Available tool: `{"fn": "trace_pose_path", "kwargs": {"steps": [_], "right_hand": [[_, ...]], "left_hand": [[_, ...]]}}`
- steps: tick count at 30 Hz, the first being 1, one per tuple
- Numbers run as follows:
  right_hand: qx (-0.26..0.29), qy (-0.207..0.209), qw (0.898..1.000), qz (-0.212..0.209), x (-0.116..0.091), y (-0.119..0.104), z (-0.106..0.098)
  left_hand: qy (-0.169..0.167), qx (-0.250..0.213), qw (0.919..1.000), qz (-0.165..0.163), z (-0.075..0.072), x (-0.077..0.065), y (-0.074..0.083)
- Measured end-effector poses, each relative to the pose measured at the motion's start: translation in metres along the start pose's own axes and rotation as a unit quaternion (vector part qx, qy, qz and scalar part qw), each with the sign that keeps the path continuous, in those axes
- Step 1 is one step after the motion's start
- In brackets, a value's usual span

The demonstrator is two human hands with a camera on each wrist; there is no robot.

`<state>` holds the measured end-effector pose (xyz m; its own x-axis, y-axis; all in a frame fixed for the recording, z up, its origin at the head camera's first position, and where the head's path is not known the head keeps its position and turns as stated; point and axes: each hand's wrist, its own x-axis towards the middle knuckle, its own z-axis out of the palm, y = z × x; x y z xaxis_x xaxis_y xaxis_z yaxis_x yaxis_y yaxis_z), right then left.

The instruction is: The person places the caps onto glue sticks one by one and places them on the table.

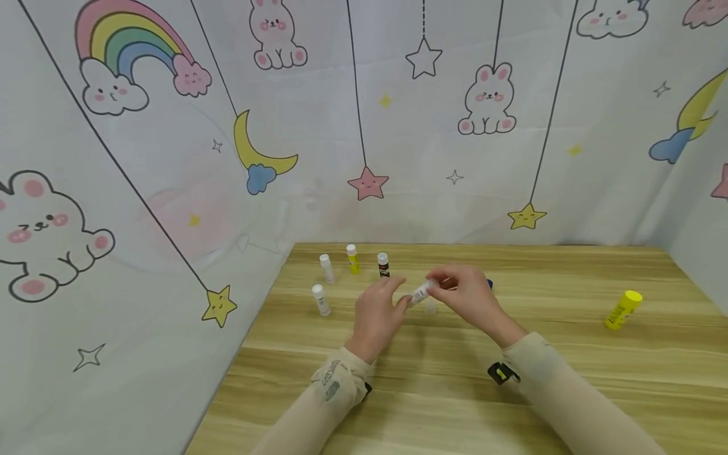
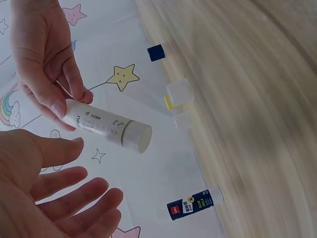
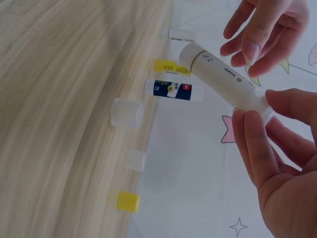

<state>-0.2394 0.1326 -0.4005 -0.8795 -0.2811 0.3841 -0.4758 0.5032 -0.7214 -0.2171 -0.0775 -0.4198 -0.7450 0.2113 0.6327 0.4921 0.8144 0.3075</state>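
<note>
A white glue stick [image 1: 421, 292] with a thin olive band is held tilted above the table. My right hand [image 1: 467, 296] pinches one end of it between thumb and fingers, as the right wrist view shows with the hand [image 3: 287, 163] at lower right. Beside the glue stick is my left hand [image 1: 376, 316], its fingers spread loosely and apart from it in the left wrist view [image 2: 64, 188]. A translucent cap [image 2: 181, 91] stands on the table below the hands.
Several glue sticks stand at the back left: two white [image 1: 327, 268] [image 1: 321, 300], one yellow [image 1: 353, 259], one dark-labelled [image 1: 383, 264]. A bigger yellow glue stick [image 1: 623, 309] stands at right. Loose caps include a dark blue one [image 2: 156, 53] and a yellow one [image 3: 128, 202]. A patterned curtain [image 1: 318, 126] borders the table.
</note>
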Motion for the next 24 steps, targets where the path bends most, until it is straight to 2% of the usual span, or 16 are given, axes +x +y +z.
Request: {"fn": "trace_pose_path", "kwargs": {"steps": [17,24], "right_hand": [[-0.016,0.002,1.0,0.013,-0.013,0.007,-0.006],[-0.021,-0.013,1.0,0.016,-0.019,0.006,-0.008]], "left_hand": [[0.017,-0.002,0.9998,-0.001,-0.006,-0.002,-0.011],[0.028,0.002,0.9996,-0.004,-0.008,-0.003,-0.015]]}}
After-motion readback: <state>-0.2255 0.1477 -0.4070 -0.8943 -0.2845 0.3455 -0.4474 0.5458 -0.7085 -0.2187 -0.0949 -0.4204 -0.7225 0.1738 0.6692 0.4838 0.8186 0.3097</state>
